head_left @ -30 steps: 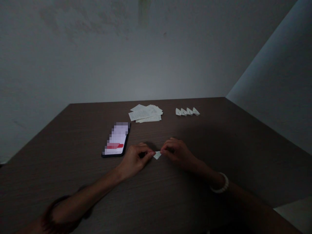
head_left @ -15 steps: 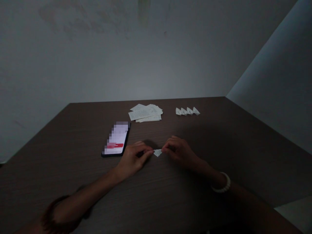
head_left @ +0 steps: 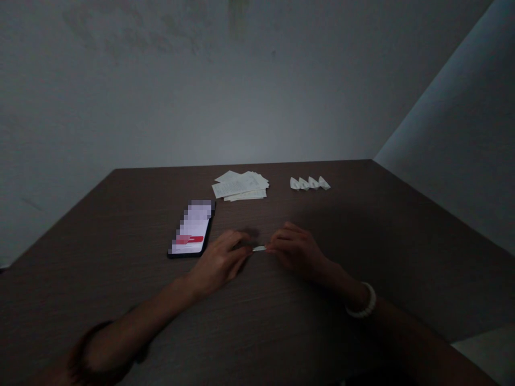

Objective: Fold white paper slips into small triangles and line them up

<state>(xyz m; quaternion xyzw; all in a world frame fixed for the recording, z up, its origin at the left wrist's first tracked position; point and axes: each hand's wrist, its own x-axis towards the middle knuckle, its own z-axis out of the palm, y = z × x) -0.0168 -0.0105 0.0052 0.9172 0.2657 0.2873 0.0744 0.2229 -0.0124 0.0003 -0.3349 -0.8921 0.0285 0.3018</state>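
Note:
Between my two hands is a small folded piece of paper point(head_left: 259, 248), seen nearly edge-on as a thin pale strip. My left hand point(head_left: 221, 260) pinches its left end between thumb and fingers. At the opposite end, the fingertips of my right hand point(head_left: 298, 251) are closed on the paper, hiding that corner. Both hands are low over the brown table point(head_left: 249, 321). A phone point(head_left: 192, 228) with a lit screen lies just left of my left hand.
A loose stack of printed paper slips point(head_left: 241, 186) lies near the back of the table. To its right, several folded paper pieces point(head_left: 309, 184) stand in a row. A wall point(head_left: 241, 107) rises behind the table's far edge.
The folded paper showed a downward-pointing triangular face before; now it is turned to a thin strip. My fingers have shifted slightly around its ends. The phone, slips and folded row are unchanged.

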